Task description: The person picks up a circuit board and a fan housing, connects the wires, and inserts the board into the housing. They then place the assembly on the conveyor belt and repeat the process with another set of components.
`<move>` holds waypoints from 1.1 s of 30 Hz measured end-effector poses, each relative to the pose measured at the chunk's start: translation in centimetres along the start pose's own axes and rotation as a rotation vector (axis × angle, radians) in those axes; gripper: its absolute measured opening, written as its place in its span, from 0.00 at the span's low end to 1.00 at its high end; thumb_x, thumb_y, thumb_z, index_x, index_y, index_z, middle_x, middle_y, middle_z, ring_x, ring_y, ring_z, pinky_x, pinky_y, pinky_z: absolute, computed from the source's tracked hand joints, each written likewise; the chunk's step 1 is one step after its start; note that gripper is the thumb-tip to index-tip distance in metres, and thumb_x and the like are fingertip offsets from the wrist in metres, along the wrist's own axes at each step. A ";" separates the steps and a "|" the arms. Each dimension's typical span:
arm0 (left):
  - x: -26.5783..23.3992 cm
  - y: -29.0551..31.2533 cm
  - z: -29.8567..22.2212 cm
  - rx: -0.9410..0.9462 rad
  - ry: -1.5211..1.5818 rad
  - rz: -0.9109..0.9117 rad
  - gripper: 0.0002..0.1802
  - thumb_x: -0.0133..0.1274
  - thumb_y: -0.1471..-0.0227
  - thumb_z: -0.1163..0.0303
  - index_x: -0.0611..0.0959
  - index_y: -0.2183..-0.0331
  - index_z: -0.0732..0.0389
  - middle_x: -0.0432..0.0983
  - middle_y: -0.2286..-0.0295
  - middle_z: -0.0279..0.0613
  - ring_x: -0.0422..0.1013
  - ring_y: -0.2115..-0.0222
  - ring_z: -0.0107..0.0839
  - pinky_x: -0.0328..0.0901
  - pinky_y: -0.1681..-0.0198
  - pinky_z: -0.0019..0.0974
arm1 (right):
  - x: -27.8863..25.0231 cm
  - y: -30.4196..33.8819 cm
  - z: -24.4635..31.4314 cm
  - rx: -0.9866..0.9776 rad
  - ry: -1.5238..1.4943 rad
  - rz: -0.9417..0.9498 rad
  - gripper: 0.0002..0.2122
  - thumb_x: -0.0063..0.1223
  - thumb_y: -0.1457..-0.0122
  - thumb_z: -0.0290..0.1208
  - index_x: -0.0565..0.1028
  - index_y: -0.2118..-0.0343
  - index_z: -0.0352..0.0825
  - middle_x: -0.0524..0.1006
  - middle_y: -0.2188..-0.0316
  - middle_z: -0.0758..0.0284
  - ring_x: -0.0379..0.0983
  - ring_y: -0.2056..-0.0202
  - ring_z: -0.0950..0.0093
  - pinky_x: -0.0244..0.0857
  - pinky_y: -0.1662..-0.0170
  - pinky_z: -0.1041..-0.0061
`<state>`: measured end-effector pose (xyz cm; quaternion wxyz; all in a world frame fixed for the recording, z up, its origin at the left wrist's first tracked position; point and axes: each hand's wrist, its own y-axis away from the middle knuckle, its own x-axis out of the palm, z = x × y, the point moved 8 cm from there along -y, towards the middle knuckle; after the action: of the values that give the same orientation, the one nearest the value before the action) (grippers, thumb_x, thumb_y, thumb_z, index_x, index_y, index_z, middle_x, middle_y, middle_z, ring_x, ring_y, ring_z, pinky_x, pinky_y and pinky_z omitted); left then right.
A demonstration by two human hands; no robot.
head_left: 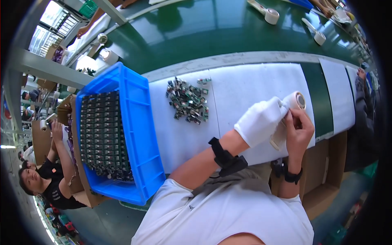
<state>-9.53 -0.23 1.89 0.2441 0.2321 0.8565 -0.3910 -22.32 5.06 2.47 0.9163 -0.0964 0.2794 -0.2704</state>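
Tape roll [292, 101] sits by the gloved left hand [261, 118] (grip unreadable), likely for steadiness, the right hand [300, 128] pinching narrowly, contents unclear.

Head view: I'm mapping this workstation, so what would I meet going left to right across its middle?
Blue crate, pile of small electronic parts, white-gloved left hand, bare right hand, white sheet beyond the green strip.

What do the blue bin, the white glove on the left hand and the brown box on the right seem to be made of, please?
Blue bin: most likely moulded plastic with a slight sheen, judging by its ribbed, evenly coloured wall.
White glove: probably soft, matte fabric, as it folds loosely; the fibre is unclear.
Brown box: apparently cardboard, matte, with flat tan walls.
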 end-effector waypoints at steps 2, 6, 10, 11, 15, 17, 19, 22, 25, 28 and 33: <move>-0.8 -0.7 0.5 -0.008 0.025 0.016 0.14 0.57 0.52 0.73 0.81 0.59 0.62 0.76 0.66 0.46 0.77 0.70 0.43 0.73 0.68 0.38 | 0.2 0.1 0.2 0.013 0.021 0.023 0.05 0.61 0.44 0.22 0.78 0.69 0.26 0.68 0.78 0.73 0.59 0.78 0.85 0.54 0.74 0.82; -3.4 -0.9 1.8 -0.054 0.080 0.143 0.14 0.58 0.53 0.72 0.82 0.61 0.63 0.78 0.65 0.48 0.76 0.68 0.47 0.73 0.63 0.43 | 1.6 0.4 0.5 -0.057 0.081 0.125 0.07 0.64 0.44 0.25 0.80 0.65 0.28 0.72 0.75 0.70 0.62 0.75 0.81 0.57 0.71 0.80; -9.0 -0.6 2.1 -0.128 0.059 -0.065 0.12 0.57 0.53 0.73 0.81 0.63 0.64 0.79 0.65 0.50 0.76 0.66 0.50 0.71 0.59 0.47 | -1.6 -0.3 1.2 -0.277 0.411 0.051 0.19 0.67 0.46 0.28 0.78 0.51 0.35 0.77 0.59 0.65 0.70 0.60 0.74 0.64 0.58 0.73; -9.8 -0.7 2.4 -0.121 0.034 -0.076 0.12 0.57 0.53 0.73 0.81 0.63 0.64 0.79 0.65 0.50 0.76 0.66 0.50 0.71 0.59 0.47 | -2.4 -0.8 2.4 -0.344 0.452 0.026 0.23 0.67 0.47 0.28 0.76 0.46 0.36 0.77 0.56 0.64 0.71 0.56 0.73 0.65 0.54 0.71; -13.9 2.1 5.4 -0.346 -0.504 -0.311 0.09 0.55 0.51 0.74 0.82 0.65 0.65 0.79 0.67 0.51 0.76 0.63 0.50 0.70 0.58 0.49 | 0.1 -3.5 0.3 -0.223 0.165 0.576 0.29 0.68 0.49 0.29 0.72 0.42 0.36 0.77 0.55 0.64 0.73 0.54 0.72 0.67 0.50 0.71; -13.3 4.5 8.6 -0.600 -0.686 -0.197 0.08 0.53 0.51 0.75 0.82 0.67 0.65 0.79 0.68 0.52 0.76 0.64 0.51 0.70 0.59 0.50 | 0.9 -6.9 -1.6 -0.158 0.092 0.696 0.29 0.67 0.48 0.29 0.72 0.42 0.35 0.77 0.55 0.65 0.73 0.55 0.73 0.68 0.51 0.72; -13.5 5.1 10.0 -0.717 -0.770 -0.139 0.08 0.52 0.50 0.75 0.82 0.67 0.66 0.79 0.69 0.52 0.76 0.65 0.51 0.70 0.59 0.50 | 1.9 -12.3 -5.5 -0.021 -0.016 0.758 0.27 0.65 0.45 0.31 0.71 0.41 0.33 0.77 0.55 0.66 0.74 0.58 0.75 0.69 0.53 0.75; -11.4 3.5 10.9 -0.795 -0.694 -0.037 0.07 0.53 0.50 0.73 0.83 0.71 0.66 0.79 0.71 0.54 0.76 0.67 0.51 0.69 0.61 0.50 | -1.0 -25.4 -15.2 -0.128 0.010 0.460 0.25 0.62 0.41 0.35 0.71 0.42 0.32 0.77 0.53 0.65 0.74 0.56 0.78 0.69 0.53 0.77; -11.8 2.5 10.0 -0.731 -0.809 0.069 0.08 0.55 0.51 0.71 0.84 0.73 0.65 0.79 0.72 0.53 0.76 0.69 0.51 0.69 0.62 0.49 | 0.8 -31.5 -17.8 -0.072 0.377 0.234 0.23 0.58 0.41 0.38 0.73 0.44 0.33 0.80 0.54 0.59 0.78 0.54 0.72 0.71 0.51 0.75; -12.8 3.9 10.9 -0.680 -0.760 0.030 0.08 0.55 0.50 0.68 0.85 0.72 0.61 0.79 0.72 0.50 0.76 0.69 0.49 0.69 0.63 0.49 | 11.0 -27.9 -8.9 -0.193 0.486 0.316 0.26 0.60 0.43 0.43 0.74 0.44 0.34 0.80 0.53 0.61 0.78 0.53 0.68 0.70 0.50 0.71; -14.4 4.1 9.5 -0.621 -0.813 -0.068 0.07 0.54 0.49 0.69 0.84 0.69 0.59 0.78 0.73 0.48 0.76 0.70 0.46 0.68 0.65 0.49 | 19.0 -27.8 -3.7 -0.279 0.248 0.450 0.31 0.63 0.46 0.49 0.72 0.42 0.35 0.78 0.52 0.57 0.75 0.51 0.61 0.67 0.46 0.67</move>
<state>6.29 -8.28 2.81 0.6019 -0.0502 0.7753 -0.1847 -23.42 -28.69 -0.18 0.8900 -0.1233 0.4380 -0.0290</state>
